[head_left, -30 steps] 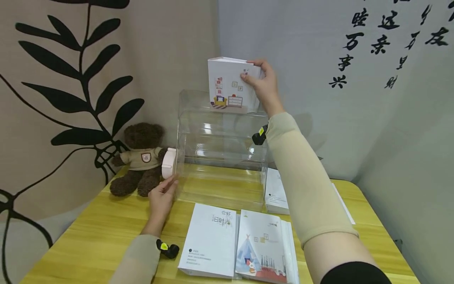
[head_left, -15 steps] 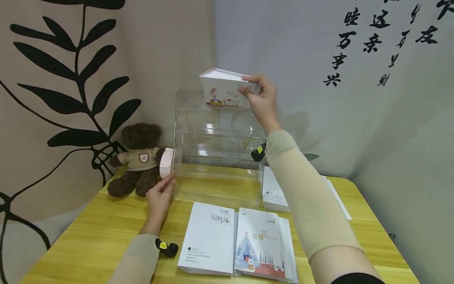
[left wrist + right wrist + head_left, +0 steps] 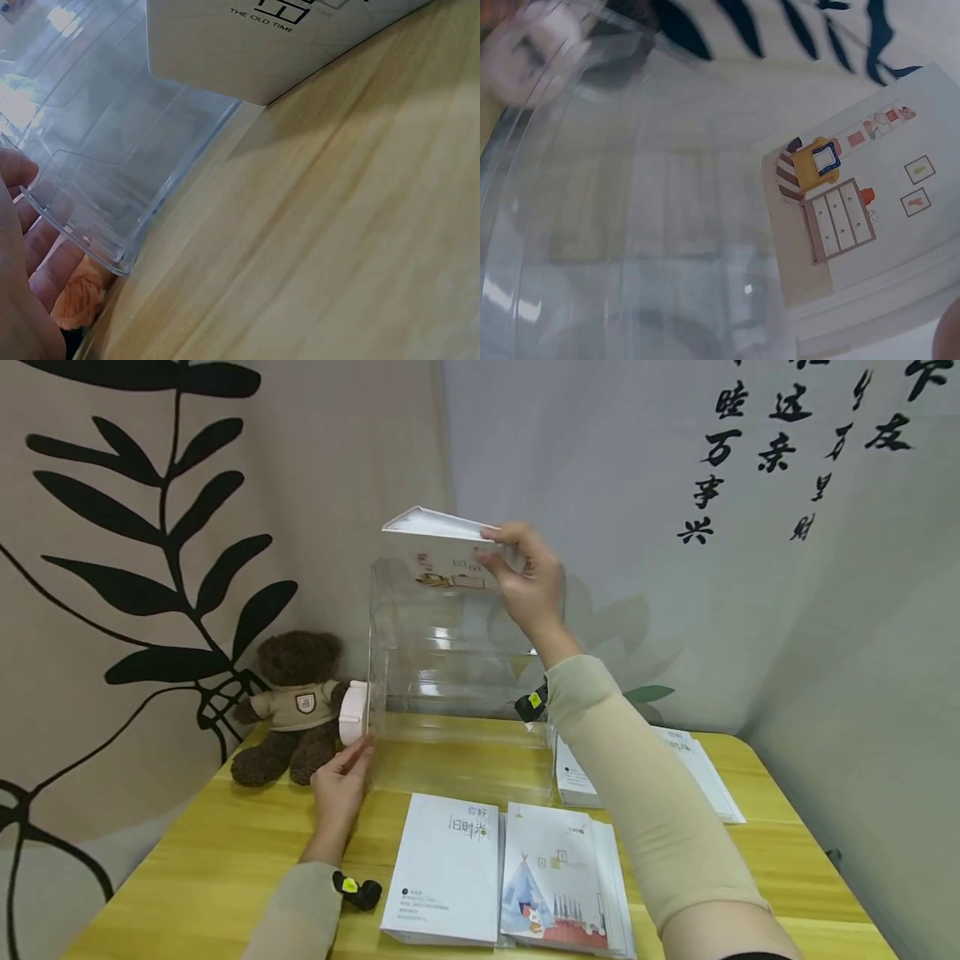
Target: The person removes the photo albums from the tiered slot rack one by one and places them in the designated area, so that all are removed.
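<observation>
My right hand (image 3: 528, 581) pinches the upper right part of a white photo album (image 3: 442, 556) with a small furniture picture on its cover. The album is raised at the top of a clear plastic tiered rack (image 3: 442, 687), tilted so that its upper edge faces the head camera. In the right wrist view, the album's cover (image 3: 889, 191) shows a yellow chair and a chest of drawers. Low at the rack's left side, my left hand (image 3: 339, 793) grips the edge; the left wrist view shows its thumb and fingers on either side of the rack's clear edge (image 3: 75, 232).
Two white albums lie in front of the rack: a plain one (image 3: 442, 868) and a tent-picture one (image 3: 551, 877). More white albums (image 3: 577, 777) lie behind my right arm. A brown teddy bear (image 3: 300, 706) and a pale pink round object (image 3: 352, 713) are left of the rack.
My right hand has moved left and slightly down with the album, whose top has tipped towards the head camera. The left hand stays at the rack's edge.
</observation>
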Demonstrator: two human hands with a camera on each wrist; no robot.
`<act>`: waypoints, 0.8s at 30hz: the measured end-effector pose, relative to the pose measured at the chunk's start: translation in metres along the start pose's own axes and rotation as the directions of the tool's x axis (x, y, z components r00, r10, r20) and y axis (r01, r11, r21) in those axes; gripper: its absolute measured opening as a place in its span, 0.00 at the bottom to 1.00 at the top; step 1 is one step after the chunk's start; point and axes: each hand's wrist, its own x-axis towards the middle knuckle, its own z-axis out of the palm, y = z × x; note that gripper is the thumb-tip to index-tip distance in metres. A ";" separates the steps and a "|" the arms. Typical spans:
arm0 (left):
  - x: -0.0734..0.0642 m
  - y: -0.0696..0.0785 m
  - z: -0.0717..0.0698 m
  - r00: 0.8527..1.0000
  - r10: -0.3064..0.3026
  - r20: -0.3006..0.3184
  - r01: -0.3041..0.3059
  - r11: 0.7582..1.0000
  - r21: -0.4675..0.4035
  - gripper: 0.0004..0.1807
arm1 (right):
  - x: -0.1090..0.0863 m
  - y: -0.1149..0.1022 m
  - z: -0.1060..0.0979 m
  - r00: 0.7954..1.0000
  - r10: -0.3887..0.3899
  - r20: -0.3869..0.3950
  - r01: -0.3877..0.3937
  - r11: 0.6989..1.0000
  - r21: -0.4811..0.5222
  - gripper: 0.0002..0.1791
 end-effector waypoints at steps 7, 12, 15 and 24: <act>-0.005 0.003 0.002 1.000 0.014 -0.021 -0.014 1.000 -0.011 0.12 | -0.020 -0.028 -0.020 0.991 0.026 -0.134 -0.010 0.992 0.122 0.16; -0.003 0.005 0.002 1.000 -0.012 -0.024 0.012 1.000 0.004 0.13 | -0.036 -0.048 -0.033 0.985 0.073 -0.155 -0.043 0.981 0.189 0.16; -0.002 0.004 0.001 1.000 -0.011 -0.027 0.011 1.000 0.003 0.13 | -0.045 -0.055 -0.040 0.980 0.117 -0.162 -0.080 0.973 0.215 0.17; -0.004 0.005 0.002 0.999 -0.028 -0.025 0.028 1.000 -0.005 0.13 | -0.109 -0.098 -0.073 0.910 0.282 -0.305 -0.185 0.932 0.311 0.21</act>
